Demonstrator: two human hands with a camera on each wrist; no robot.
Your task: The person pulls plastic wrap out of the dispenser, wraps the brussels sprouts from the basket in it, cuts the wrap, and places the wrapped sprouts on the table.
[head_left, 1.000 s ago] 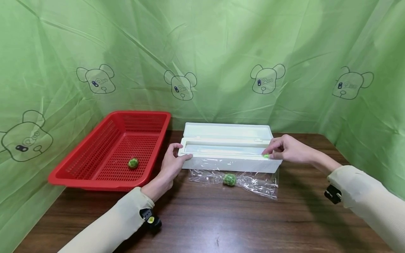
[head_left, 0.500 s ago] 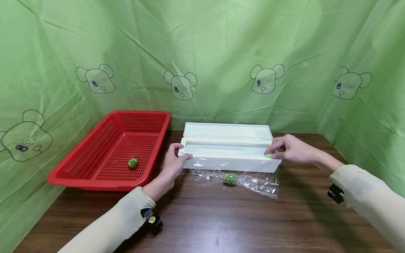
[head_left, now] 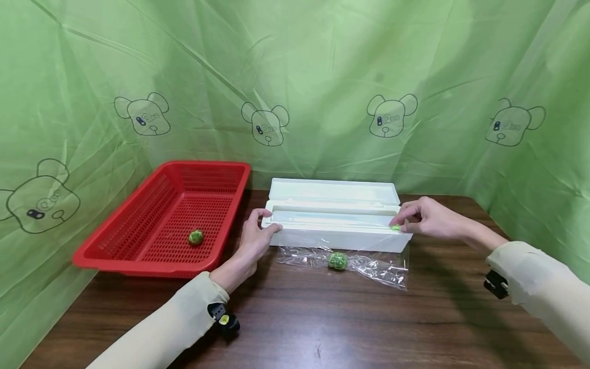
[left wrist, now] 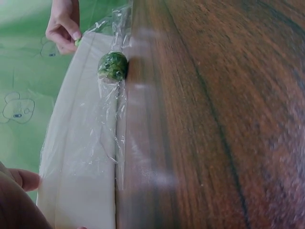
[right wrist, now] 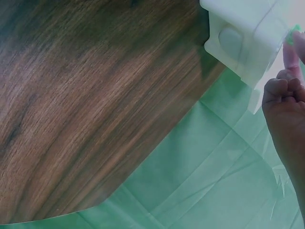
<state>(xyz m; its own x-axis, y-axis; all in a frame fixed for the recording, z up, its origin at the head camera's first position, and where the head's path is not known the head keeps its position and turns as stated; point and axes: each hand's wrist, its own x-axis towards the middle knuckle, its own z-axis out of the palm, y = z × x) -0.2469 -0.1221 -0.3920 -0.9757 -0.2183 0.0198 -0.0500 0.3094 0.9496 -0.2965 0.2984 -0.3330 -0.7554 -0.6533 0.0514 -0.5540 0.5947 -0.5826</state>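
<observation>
A white cling film dispenser box (head_left: 338, 240) stands on the table with its lid raised at the back. My left hand (head_left: 252, 240) grips the box's left end, thumb on the front edge. At the right end my right hand (head_left: 429, 219) pinches a small bright green slider (head_left: 396, 227) between thumb and fingers, on the box's front top edge. Clear cling film (head_left: 380, 272) hangs over the front onto the tabletop. Wrapped in it is a small green Brussels sprout (head_left: 338, 261); the left wrist view also shows the sprout (left wrist: 113, 66) under shiny film.
A red perforated basket (head_left: 138, 267) stands to the left of the box, with another Brussels sprout (head_left: 195, 237) on its floor. Green curtain (head_left: 322, 77) with bear-head drawings encloses the dark wooden table (head_left: 295, 328) at the back and sides.
My right hand has moved slightly right along the box's edge with the green slider. The left hand keeps its grip on the box, and the sprouts stay where they were.
</observation>
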